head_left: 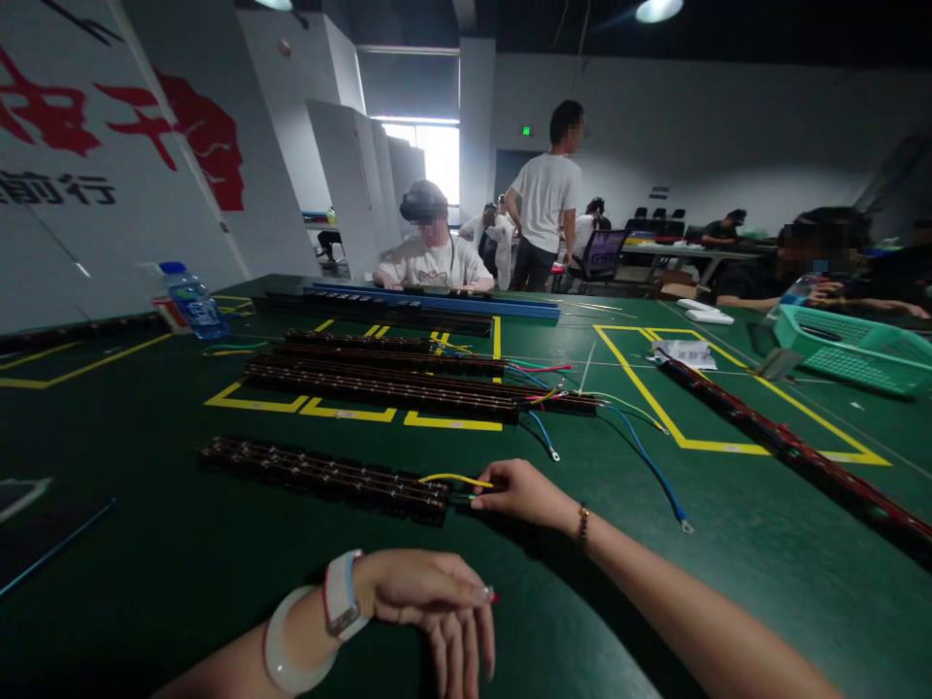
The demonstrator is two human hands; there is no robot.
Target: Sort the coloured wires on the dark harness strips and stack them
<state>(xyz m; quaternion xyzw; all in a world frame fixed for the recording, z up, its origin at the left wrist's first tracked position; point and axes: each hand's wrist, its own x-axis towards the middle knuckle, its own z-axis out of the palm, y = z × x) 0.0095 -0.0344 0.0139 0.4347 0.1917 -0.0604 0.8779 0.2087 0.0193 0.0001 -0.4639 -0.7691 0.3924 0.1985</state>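
A black strip (327, 476) with copper-coloured rods lies on the green table in front of me. From its right end a yellow wire (455, 478) runs into the closed fingers of my right hand (524, 495). A dark lead and a bit of green also show at these fingertips. Nearer to me, my left hand (433, 602) hangs bent above the table, apart from the strip. Its thumb and forefinger are pressed together, and a small red tip shows there, too small to name. The other fingers point down.
Longer black strips (385, 383) with coloured wires lie beyond, among yellow tape marks. At right are a wire-covered strip (772, 432) and a green basket (851, 349). A water bottle (193, 301) stands far left. A person with a headset (433, 238) sits opposite.
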